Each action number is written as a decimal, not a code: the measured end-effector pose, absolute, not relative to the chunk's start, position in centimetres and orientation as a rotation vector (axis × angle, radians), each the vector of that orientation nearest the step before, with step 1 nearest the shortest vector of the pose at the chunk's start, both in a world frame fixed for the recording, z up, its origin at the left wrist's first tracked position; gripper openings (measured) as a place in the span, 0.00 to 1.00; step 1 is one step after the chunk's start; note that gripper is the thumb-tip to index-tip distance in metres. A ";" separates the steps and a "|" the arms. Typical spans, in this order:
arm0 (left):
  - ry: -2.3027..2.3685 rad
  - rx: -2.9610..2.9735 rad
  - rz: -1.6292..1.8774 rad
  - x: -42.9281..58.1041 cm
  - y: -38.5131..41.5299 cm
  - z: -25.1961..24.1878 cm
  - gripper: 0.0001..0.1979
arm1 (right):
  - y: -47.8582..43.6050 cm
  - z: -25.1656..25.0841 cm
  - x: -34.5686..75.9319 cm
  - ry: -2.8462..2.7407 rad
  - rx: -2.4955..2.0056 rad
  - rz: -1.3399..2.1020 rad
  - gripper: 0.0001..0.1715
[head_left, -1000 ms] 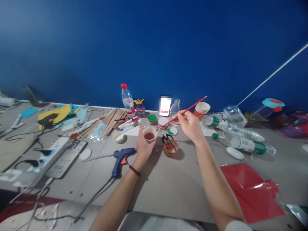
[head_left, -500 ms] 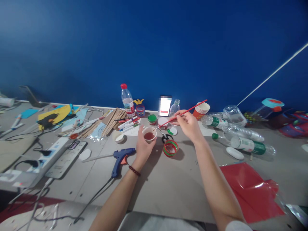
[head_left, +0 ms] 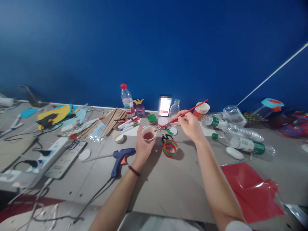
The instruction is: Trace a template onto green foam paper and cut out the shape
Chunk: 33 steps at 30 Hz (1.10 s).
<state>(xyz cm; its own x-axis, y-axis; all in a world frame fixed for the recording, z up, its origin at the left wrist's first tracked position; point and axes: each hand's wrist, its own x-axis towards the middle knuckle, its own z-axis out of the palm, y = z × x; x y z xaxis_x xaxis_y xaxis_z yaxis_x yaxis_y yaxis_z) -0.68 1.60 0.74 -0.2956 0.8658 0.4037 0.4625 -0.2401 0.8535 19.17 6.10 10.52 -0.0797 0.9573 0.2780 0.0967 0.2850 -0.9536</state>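
Note:
My left hand (head_left: 143, 147) is wrapped round a white paper cup (head_left: 149, 136) with reddish-brown liquid inside. In my right hand (head_left: 190, 126) a red-handled paintbrush (head_left: 185, 112) is pinched, its tip slanting down to the cup's right rim. Just right of the cup stands a small round container (head_left: 170, 148) painted in red and green bands. Behind it lie black-handled scissors (head_left: 166, 138) and a white lid with green paint (head_left: 172, 131). A green-topped paint pot (head_left: 152, 119) and a white-topped pot (head_left: 163, 121) stand behind the cup.
A blue glue gun (head_left: 120, 158) lies left of my left forearm, near a power strip (head_left: 48, 157). Markers (head_left: 130, 123) and wooden sticks (head_left: 115, 120) spread at the back left. Plastic bottles (head_left: 247, 144) and a red sheet (head_left: 250, 189) lie at right. A phone (head_left: 165, 106) leans against the wall.
The paintbrush tip has shifted slightly up and right, from inside the cup to its rim. My left hand still holds the cup in nearly the same place.

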 end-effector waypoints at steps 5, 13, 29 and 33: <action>1.658 1.583 1.548 -0.7 1.6 0.8 0.40 | 5.8 10.8 19.4 -1.476 -1.067 0.928 0.03; 1.641 1.569 1.535 -0.8 1.5 1.0 0.40 | 5.8 11.1 19.6 -1.441 -1.058 0.928 0.05; 1.633 1.594 1.563 -0.7 1.7 0.8 0.41 | 6.4 10.1 18.3 -1.384 -1.027 0.929 0.19; 1.646 1.607 1.571 -0.6 1.7 0.8 0.40 | 6.3 10.2 18.3 -1.399 -1.051 0.890 0.20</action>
